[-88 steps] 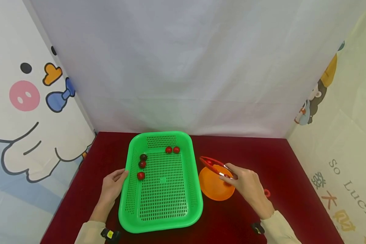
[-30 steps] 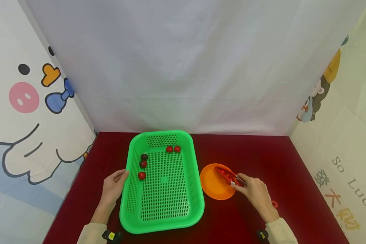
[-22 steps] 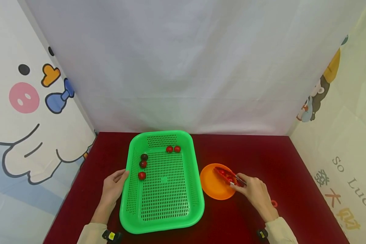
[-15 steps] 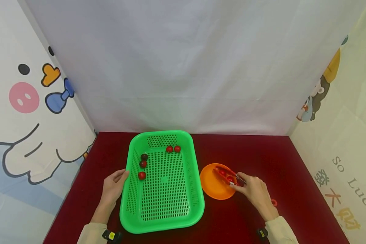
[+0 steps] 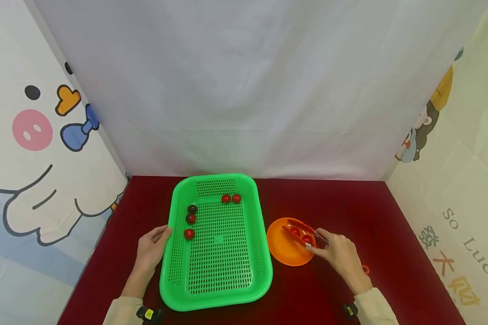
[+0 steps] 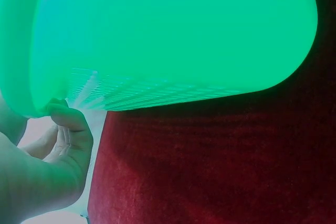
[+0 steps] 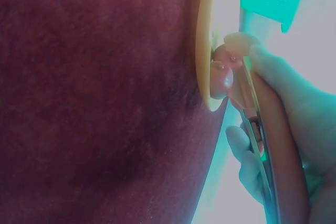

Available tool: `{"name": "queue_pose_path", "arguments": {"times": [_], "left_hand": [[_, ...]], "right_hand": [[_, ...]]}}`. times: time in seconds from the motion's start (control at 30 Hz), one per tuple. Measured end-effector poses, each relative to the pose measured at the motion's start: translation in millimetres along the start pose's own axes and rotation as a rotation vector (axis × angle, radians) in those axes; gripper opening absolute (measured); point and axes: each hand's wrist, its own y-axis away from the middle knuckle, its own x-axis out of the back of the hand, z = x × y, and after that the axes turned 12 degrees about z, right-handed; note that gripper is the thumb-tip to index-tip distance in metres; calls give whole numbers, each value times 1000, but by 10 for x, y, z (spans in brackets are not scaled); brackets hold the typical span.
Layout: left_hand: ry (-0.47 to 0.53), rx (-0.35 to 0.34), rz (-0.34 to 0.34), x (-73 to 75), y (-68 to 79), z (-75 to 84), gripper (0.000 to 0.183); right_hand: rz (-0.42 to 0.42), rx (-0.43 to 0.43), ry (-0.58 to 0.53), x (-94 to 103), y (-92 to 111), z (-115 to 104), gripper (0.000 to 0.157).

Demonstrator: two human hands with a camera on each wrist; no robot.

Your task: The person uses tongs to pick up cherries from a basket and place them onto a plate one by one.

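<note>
My left hand (image 5: pixel 149 250) pinches the left rim of a green perforated basket (image 5: pixel 265 262), its thumb and fingers at the edge in the left wrist view. Five-or-so aside, several cherry tomatoes (image 5: pixel 189 234) lie inside the basket along its left and far sides. My right hand (image 5: pixel 343 257) grips red-tipped tongs (image 5: pixel 291 234), spread apart low over an orange plate (image 5: pixel 282 253). Between the tongs' arms, small red tomatoes (image 5: pixel 307 239) sit on the plate. In the right wrist view, two tomatoes (image 7: pixel 221 80) show at the plate's edge beside the tongs.
A dark red cloth (image 5: pixel 329 198) covers the table. The tongs' red end ring (image 5: pixel 365 269) shows beyond my right wrist. A white curtain (image 5: pixel 244 90) hangs behind, and printed cloth panels (image 5: pixel 32 189) stand at both sides.
The tongs have come down from the plate's far left with a tomato and moved rightward over the plate. Their arms have since spread apart. My left hand stays at the basket rim.
</note>
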Motion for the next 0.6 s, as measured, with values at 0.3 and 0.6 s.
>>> {"name": "queue_pose_path", "arguments": {"times": [0.3, 0.6], "left_hand": [[1, -10, 4, -6, -4, -12, 53], [11, -3, 1, -11, 6, -10, 52]], "right_hand": [[28, 51, -7, 5, 5, -25, 54], [32, 70, -15, 26, -9, -43, 52]]}}
